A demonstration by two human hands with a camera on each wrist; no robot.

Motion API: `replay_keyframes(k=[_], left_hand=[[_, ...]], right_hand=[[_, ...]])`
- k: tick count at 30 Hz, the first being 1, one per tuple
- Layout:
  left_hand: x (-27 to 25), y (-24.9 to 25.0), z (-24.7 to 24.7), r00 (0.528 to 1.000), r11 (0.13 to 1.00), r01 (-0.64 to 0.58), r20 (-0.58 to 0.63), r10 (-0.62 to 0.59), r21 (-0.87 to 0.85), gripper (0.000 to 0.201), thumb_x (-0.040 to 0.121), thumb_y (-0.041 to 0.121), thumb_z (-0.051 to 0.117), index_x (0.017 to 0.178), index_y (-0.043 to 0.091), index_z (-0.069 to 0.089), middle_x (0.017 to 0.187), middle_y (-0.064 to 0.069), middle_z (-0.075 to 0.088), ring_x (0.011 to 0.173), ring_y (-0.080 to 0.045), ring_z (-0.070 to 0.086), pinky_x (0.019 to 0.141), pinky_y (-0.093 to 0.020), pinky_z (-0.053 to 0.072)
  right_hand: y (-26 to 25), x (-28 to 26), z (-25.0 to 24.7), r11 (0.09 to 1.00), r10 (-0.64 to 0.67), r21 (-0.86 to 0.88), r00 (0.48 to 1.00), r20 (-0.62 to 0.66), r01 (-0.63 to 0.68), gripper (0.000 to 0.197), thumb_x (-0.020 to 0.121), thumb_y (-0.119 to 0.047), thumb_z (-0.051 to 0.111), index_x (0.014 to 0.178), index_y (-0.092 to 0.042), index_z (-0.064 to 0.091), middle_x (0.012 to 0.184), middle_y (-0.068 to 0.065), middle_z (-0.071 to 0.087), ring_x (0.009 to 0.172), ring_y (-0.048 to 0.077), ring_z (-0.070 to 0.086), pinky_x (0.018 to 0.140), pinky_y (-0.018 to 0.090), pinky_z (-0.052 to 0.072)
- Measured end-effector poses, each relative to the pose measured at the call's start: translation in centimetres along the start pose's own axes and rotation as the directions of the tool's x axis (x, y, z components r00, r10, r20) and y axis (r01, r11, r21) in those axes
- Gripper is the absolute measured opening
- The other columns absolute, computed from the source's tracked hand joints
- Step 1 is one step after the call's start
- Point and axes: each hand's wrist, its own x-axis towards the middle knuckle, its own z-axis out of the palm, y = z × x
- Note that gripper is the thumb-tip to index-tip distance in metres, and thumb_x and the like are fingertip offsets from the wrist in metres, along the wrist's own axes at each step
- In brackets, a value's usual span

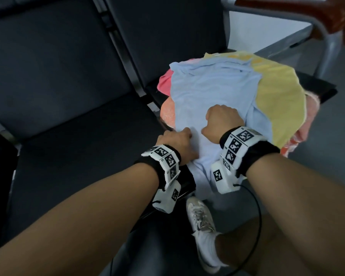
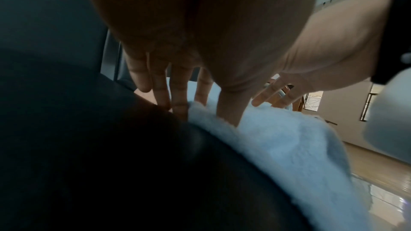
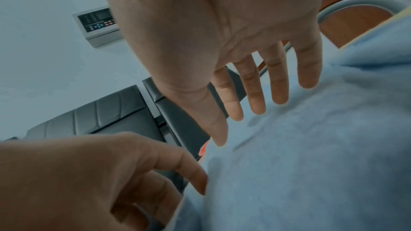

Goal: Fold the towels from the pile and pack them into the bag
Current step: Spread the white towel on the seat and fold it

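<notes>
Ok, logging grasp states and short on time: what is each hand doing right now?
Left hand: open, straight fingers at the left edge of the light blue towel.
Right hand: open, fingers extended flat over the same towel, gripping nothing.

- Dark padded bench seat point(image 1: 78, 156) with metal armrest point(image 1: 299, 18)
- Pile of towels point(image 1: 279, 92) on its right seat, light blue towel point(image 1: 207, 90) topmost

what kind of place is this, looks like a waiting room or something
Probably a waiting area or office lobby, not a home. A row of linked black padded seats shares a metal frame, a wall-mounted control panel shows in the right wrist view, and the towel pile sits on one seat.
</notes>
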Motion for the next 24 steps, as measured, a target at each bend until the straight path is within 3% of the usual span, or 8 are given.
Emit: replay_keyframes(k=[4,7,12,15,19,24], left_hand=[[0.1,0.3,0.1,1.000,0.996,0.023,-0.012,-0.024,-0.083,0.038,0.092,0.028,0.059,0.129,0.024,0.053,0.122,-0.012,0.062,0.107,-0.035,0.061,0.090,-0.041,0.053],[0.2,0.9,-0.2,0.999,0.987,0.038,-0.030,-0.043,-0.155,0.030,0.095,0.024,0.050,0.125,0.022,0.058,0.123,-0.012,0.060,0.109,-0.035,0.060,0.090,-0.040,0.052],[-0.1,1.7,-0.9,0.969,0.957,-0.052,-0.248,-0.022,-0.286,0.025,0.096,0.011,0.048,0.116,0.018,0.061,0.121,-0.006,0.058,0.104,-0.030,0.057,0.079,-0.032,0.038],[-0.9,1.6,-1.7,0.939,0.928,-0.132,-0.345,0.005,-0.347,0.024,0.095,0.010,0.049,0.113,0.019,0.062,0.114,0.001,0.056,0.094,-0.020,0.048,0.079,-0.029,0.034],[-2.2,0.9,-2.7,0.915,0.912,-0.189,-0.402,0.028,-0.365,0.026,0.091,0.005,0.048,0.104,0.023,0.061,0.097,0.009,0.052,0.088,-0.018,0.049,0.076,-0.028,0.035],[-3.7,-1.7,-2.7,0.868,0.856,-0.257,-0.496,0.002,-0.448,0.028,0.086,0.000,0.050,0.094,0.021,0.066,0.097,0.006,0.063,0.092,-0.022,0.061,0.082,-0.035,0.050]], right_hand=[[0.8,0.2,0.1,0.999,0.029,0.016,0.999,0.046,-0.030,0.038,0.080,-0.026,0.070,0.115,-0.015,0.060,0.123,0.011,0.061,0.118,0.037,0.055,0.097,0.042,0.050],[0.7,-0.3,0.2,0.999,-0.009,0.038,0.998,0.061,0.007,0.037,0.081,-0.025,0.067,0.115,-0.014,0.059,0.122,0.012,0.062,0.116,0.036,0.056,0.097,0.044,0.051],[0.0,-1.2,-0.2,0.991,-0.117,0.076,0.990,0.075,0.111,0.041,0.085,-0.020,0.061,0.125,-0.012,0.058,0.126,0.011,0.061,0.118,0.034,0.057,0.094,0.041,0.051],[-0.7,-1.8,-0.7,0.973,-0.204,0.123,0.976,0.074,0.194,0.036,0.092,-0.020,0.057,0.127,-0.014,0.054,0.121,0.012,0.063,0.114,0.035,0.058,0.084,0.038,0.047],[-2.2,-2.5,-0.8,0.952,-0.283,0.138,0.958,0.052,0.273,0.027,0.091,-0.014,0.054,0.118,-0.017,0.054,0.115,0.010,0.065,0.105,0.036,0.060,0.074,0.035,0.039],[-4.9,-3.0,-0.9,0.944,-0.295,0.177,0.953,0.066,0.280,0.018,0.084,-0.006,0.053,0.091,-0.022,0.058,0.099,0.012,0.069,0.097,0.037,0.061,0.072,0.034,0.043]])
